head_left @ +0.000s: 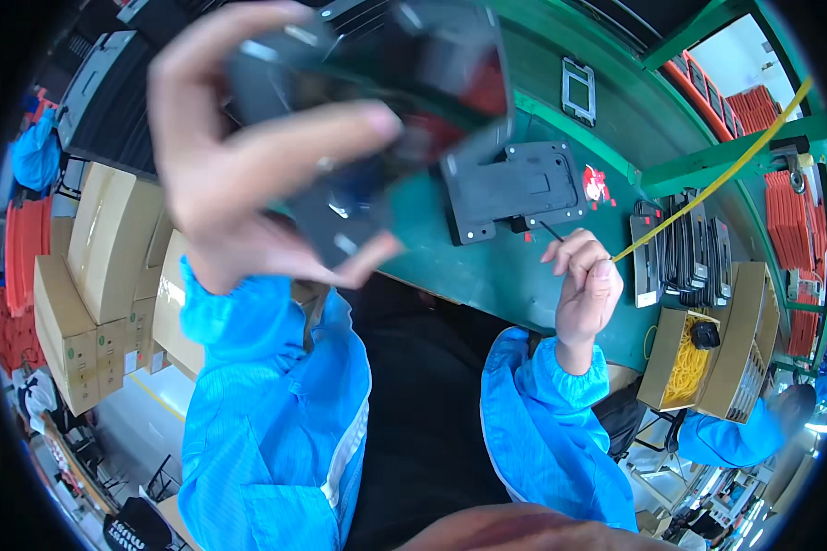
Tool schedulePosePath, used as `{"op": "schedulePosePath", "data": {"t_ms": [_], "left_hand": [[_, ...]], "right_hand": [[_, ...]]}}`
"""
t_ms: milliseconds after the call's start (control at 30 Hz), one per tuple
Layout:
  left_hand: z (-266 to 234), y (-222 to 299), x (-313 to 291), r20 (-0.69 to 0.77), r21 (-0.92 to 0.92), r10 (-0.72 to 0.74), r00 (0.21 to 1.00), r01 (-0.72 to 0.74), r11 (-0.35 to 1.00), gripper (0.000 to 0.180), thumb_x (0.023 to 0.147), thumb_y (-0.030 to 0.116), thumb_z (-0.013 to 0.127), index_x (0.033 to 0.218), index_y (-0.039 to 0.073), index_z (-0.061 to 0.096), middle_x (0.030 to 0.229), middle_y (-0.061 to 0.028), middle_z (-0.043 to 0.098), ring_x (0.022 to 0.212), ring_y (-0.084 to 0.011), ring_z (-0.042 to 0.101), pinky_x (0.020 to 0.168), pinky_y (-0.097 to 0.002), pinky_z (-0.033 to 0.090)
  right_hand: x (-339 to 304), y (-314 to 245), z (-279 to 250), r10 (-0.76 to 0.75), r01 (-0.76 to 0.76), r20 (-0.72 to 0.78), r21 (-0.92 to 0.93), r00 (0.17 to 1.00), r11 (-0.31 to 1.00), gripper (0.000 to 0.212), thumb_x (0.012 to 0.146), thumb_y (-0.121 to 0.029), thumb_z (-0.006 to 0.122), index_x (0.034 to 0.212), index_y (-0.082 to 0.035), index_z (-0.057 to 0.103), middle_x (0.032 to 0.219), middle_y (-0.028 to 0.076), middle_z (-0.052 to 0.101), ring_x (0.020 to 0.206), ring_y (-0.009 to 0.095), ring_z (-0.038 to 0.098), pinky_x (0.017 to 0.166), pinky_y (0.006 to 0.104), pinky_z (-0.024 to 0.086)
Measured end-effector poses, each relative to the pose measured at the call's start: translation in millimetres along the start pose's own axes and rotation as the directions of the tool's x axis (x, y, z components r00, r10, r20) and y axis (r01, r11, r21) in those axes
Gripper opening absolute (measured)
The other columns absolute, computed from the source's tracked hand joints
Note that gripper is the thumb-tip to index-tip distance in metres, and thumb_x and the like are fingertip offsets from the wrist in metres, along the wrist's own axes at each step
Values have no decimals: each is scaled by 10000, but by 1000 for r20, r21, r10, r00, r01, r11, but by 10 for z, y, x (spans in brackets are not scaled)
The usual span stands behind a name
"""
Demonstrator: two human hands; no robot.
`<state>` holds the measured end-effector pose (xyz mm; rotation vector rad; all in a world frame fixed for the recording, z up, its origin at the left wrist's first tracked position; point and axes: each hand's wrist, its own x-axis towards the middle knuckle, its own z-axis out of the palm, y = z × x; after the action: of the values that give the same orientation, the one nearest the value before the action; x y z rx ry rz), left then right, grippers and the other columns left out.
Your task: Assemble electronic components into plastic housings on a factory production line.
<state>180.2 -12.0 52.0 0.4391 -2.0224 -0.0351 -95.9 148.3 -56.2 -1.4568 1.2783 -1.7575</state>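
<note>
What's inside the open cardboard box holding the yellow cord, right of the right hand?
The open cardboard box shows heaped yellow cord and a small black object at its far end. The cord covers the box's bottom.

From where I stand, the left hand [216, 188] is a smear, and the black frame [345, 225] in its grip too blurred to read inside. The right hand's [586, 280] curled fingers hide one end of a dark rod [550, 230]; whether the yellow cord [708, 191] beside them touches, I can't tell.
</note>
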Motion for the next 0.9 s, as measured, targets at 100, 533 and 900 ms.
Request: {"op": "schedulePosePath", "data": {"t_ms": [100,533,900], "left_hand": [[-125,-303,134,-168,186,70,983,-39,982,567,654,509,889,1091,158,804,1333,-184,571,1210,-370,604,1029,-490,503],[238,-299,-135,-429,-23,-110,897,111,994,435,834,292,778,1214,86,731,1205,-170,621,1125,-326,614,998,-446,488],[1405,23,-1058,517,-260,-383,766,567,782,956,655,359,919,1493,156,506,1436,-206,430,1282,-436,488,1043,-498,466]], "right_hand": [[5,-17,21,-8,9,-16,13,1000,1000,493,1098,-343,363,706,-45,389,743,128,453,722,215,423,696,394,459],[124,-113,-73,-38,37,-2,-60,999,998,453,1103,-279,383,727,-31,435,763,123,496,727,203,470,688,364,458],[1050,203,-390,322,-234,70,-544,944,806,269,1054,-216,572,1002,13,703,835,52,693,690,85,586,651,270,473]]}}
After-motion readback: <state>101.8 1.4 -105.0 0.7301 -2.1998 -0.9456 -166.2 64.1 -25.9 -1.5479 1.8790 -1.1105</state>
